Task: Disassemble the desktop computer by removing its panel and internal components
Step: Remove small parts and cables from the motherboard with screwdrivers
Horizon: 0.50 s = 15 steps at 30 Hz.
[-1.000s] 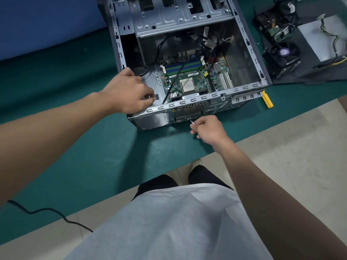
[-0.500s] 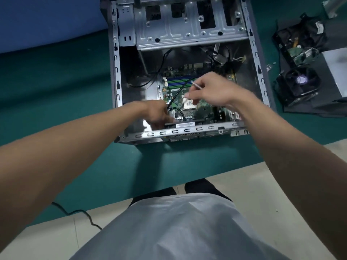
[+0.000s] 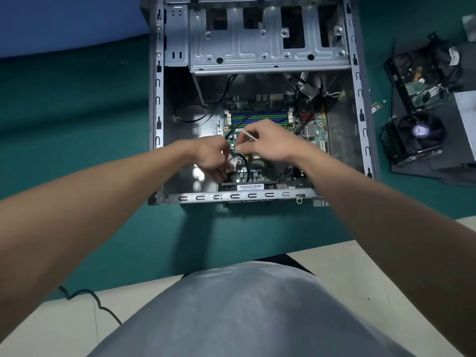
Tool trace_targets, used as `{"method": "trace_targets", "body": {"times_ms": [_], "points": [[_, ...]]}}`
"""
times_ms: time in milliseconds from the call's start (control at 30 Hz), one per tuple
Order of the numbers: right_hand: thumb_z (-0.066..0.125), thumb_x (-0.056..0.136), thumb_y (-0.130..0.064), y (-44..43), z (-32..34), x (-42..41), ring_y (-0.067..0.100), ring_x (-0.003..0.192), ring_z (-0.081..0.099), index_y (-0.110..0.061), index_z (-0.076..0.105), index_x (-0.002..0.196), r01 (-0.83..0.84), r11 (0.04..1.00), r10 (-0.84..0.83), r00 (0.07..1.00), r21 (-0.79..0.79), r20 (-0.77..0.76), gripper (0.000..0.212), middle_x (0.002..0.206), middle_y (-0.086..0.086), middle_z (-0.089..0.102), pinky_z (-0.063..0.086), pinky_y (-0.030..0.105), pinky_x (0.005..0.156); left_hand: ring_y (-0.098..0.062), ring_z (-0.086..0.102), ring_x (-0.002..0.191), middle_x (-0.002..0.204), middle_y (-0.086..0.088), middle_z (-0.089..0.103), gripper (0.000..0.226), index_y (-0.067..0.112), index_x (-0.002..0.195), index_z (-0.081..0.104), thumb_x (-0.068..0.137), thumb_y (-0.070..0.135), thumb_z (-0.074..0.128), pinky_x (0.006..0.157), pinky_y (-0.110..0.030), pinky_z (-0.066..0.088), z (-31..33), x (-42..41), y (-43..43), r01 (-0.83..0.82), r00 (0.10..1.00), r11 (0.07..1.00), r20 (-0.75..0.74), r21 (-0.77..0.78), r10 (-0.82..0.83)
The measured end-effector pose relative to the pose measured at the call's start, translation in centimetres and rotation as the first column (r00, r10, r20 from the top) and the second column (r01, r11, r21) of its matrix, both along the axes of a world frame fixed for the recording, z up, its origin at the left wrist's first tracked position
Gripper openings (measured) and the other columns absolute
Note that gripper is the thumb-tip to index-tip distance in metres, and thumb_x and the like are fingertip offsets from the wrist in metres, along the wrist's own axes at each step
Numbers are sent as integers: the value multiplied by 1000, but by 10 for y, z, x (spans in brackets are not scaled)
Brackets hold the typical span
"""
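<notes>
**A:** Both hands have drawn together since half a second ago. The left hand [image 3: 211,157] has come up off the near rail and now nearly meets the right hand [image 3: 273,144].

**B:** Where is that, exactly?

**A:** Inside the open computer case [image 3: 157,99], which lies on its side on the green mat [image 3: 77,112]. They are low over the near part of the motherboard [image 3: 260,117], with the empty drive cage [image 3: 268,55] beyond them.

**B:** Is either one holding anything?

**A:** The right hand pinches a thin pale rod [image 3: 248,135], whose free end slants up and to the left. The left hand's fingers curl down at a black cable [image 3: 246,164] that loops over the board, but I cannot tell whether they actually grip it.

**B:** What's outside the case?

**A:** On the right there is a cooler fan [image 3: 418,131], and farther back a hard drive [image 3: 425,81], both well apart from the case.
</notes>
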State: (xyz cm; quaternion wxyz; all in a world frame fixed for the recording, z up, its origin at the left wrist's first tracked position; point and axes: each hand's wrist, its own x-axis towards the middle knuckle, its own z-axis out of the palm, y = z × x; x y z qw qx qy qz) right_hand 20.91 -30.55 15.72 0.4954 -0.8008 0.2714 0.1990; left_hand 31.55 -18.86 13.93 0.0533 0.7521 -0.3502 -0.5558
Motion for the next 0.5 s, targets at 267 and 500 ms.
{"method": "trace_targets", "body": {"times_ms": [267, 500], "points": [[57, 92, -10, 14, -7, -3, 6, 56, 54, -8, 65, 85, 49, 999, -47, 983, 6, -177, 10, 76, 2, 67, 37, 24, 50, -19, 69, 73, 78, -7, 71, 19, 15, 74, 58, 82, 9, 75, 66, -28, 56, 3, 4, 3, -149, 981, 957, 83, -248, 175], [39, 83, 10, -6, -3, -32, 7, 36, 36, -3, 44, 90, 598, 771, -496, 780, 220, -383, 16, 72, 15, 66, 26, 19, 32, -14, 66, 75, 86, -2, 68, 19, 13, 88, 62, 87, 30, 69, 58, -23, 49, 7, 6, 0, -326, 938, 936, -165, -130, 304]]}}
